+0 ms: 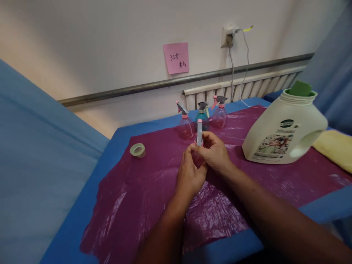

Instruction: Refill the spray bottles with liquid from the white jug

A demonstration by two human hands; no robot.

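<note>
A small spray bottle with a grey and pink spray head (199, 134) is between my two hands, above the purple plastic sheet (154, 187). My left hand (190, 174) is wrapped round the bottle's body, which is mostly hidden by the fingers. My right hand (216, 152) is closed at the pink collar just below the head. Behind the hands stand a pink-tinted spray bottle (186, 128), a teal spray bottle (202, 115) partly covered by the held one, and another pink-tinted spray bottle (219, 117).
At the right stands a large cream detergent jug (283, 128), uncapped, with a green piece (300, 88) in its mouth. A translucent green cap (138, 150) lies at the left. Beyond the jug is a yellow cloth (334, 148). Blue curtains (41, 165) hang beside the blue bed; a cable (232, 73) runs down the wall.
</note>
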